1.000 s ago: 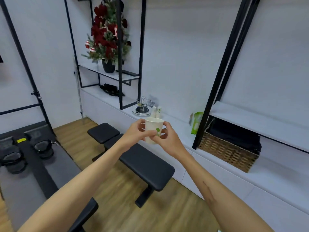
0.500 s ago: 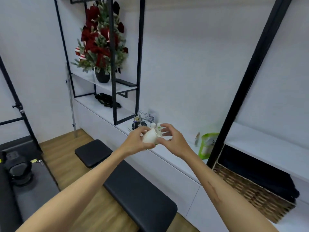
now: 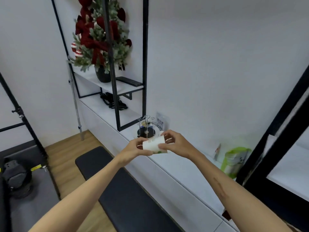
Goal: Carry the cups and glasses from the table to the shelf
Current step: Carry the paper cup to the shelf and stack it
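While I'm facing the white shelf (image 3: 175, 166) above the black bench (image 3: 127, 195), both hands are up front: left hand (image 3: 133, 150) and right hand (image 3: 175, 143) pinching a tipped-over paper cup (image 3: 154, 144) between them, just past the wire rack (image 3: 146, 129).

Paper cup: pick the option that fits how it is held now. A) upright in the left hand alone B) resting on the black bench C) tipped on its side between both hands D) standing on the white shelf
C: the paper cup lies tipped sideways, gripped by the left hand and the right hand.
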